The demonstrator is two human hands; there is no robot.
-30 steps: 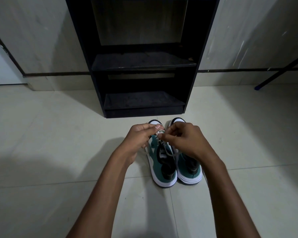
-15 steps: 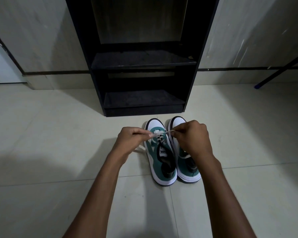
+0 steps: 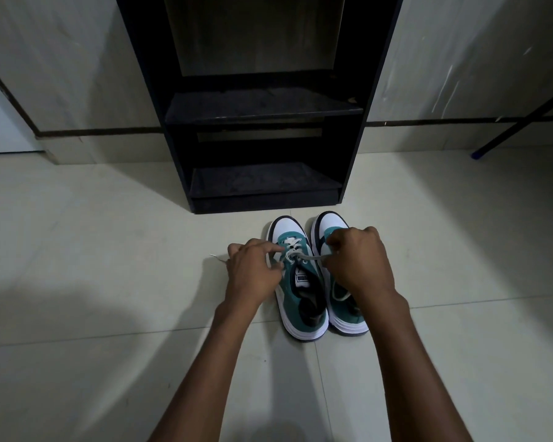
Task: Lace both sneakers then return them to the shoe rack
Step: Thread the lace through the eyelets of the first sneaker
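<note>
Your two teal-and-white low-top sneakers, left one and right one, stand side by side on the pale tiled floor, toes toward the black wooden shoe rack. Your left hand and right hand each pinch an end of the left sneaker's white lace, drawn taut.

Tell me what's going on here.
A person is lacing the left sneaker of a teal and white pair on the floor. The left hand and right hand each pinch an end of its lace and pull it sideways through the front eyelets. The right sneaker stands beside it, partly hidden. The dark rack just behind holds no shoes.
</note>
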